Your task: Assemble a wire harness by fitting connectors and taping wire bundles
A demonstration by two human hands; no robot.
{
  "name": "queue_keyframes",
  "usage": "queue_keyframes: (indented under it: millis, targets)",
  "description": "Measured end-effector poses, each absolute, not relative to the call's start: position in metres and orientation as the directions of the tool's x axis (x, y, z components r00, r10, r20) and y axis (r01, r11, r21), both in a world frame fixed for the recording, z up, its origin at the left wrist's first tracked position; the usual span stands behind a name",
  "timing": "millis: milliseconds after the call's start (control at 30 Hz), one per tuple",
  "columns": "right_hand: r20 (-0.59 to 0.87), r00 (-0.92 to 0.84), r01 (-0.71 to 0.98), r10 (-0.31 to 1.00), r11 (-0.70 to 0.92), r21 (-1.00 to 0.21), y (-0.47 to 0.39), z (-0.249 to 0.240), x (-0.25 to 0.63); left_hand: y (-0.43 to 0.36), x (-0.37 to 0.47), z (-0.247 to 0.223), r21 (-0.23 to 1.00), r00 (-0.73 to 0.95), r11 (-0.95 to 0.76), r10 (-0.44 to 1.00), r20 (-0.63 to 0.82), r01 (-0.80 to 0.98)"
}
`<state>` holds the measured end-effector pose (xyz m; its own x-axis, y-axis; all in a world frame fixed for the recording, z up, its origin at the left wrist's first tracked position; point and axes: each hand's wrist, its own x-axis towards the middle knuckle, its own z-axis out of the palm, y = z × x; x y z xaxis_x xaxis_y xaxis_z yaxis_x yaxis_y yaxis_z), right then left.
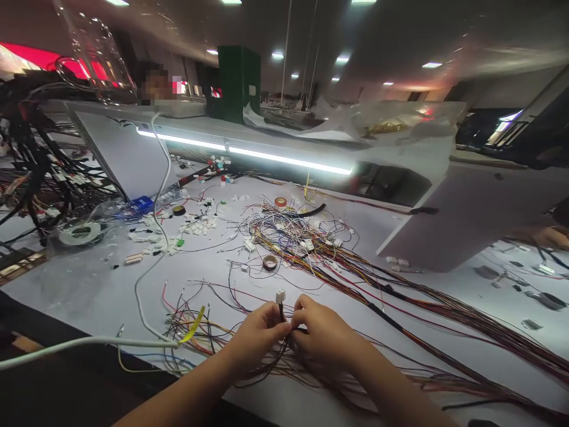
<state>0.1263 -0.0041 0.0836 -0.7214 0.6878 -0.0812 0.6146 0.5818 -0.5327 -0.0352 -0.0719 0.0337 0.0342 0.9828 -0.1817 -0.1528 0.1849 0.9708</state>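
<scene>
Near the front middle of the table, my left hand is closed around dark wires just below a white connector, which points upward. My right hand touches it from the right, fingers pinched on the same dark wires. The fingertips of both hands meet, and the exact grip between them is hidden. Loose coloured wires with a yellow tag lie left of my left hand. Beneath and behind my hands, more wires run to the right.
A large wire bundle crosses the table to the right. Tape rolls, small white connectors and a white cable lie further back and left. A lit tube hangs under the shelf. Another person's hand shows at far right.
</scene>
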Motion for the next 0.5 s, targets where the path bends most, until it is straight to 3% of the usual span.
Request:
queue_keyframes:
  millis: [100, 233, 333, 400, 433, 500]
  targets:
    - [0.062, -0.709, 0.576, 0.703, 0.627, -0.525, -0.022, 0.076, 0.120, -0.069, -0.037, 0.029, 0.917, 0.038, 0.210, 0.977, -0.210, -0.338]
    - [0.260, -0.679, 0.445, 0.686, 0.667, -0.598, -0.065, 0.058, 0.111, -0.059, -0.038, 0.025, 0.893, -0.069, 0.258, 0.950, -0.303, -0.370]
    - [0.276, -0.667, 0.414, 0.692, 0.653, -0.634, -0.065, 0.056, 0.119, -0.055, -0.036, 0.030, 0.913, -0.065, 0.307, 0.940, -0.335, -0.267]
    - [0.286, -0.645, 0.460, 0.708, 0.659, -0.595, -0.041, 0.056, 0.134, -0.058, -0.035, 0.038, 0.902, 0.013, 0.412, 0.910, -0.414, -0.130]
    - [0.304, -0.631, 0.495, 0.714, 0.672, -0.550, -0.025, 0.055, 0.145, -0.060, -0.035, 0.043, 0.888, 0.053, 0.457, 0.889, -0.455, -0.037]
    - [0.380, -0.640, 0.586, 0.668, 0.744, -0.320, 0.007, 0.048, 0.170, -0.065, -0.038, 0.051, 0.861, 0.140, 0.478, 0.854, -0.501, 0.172]
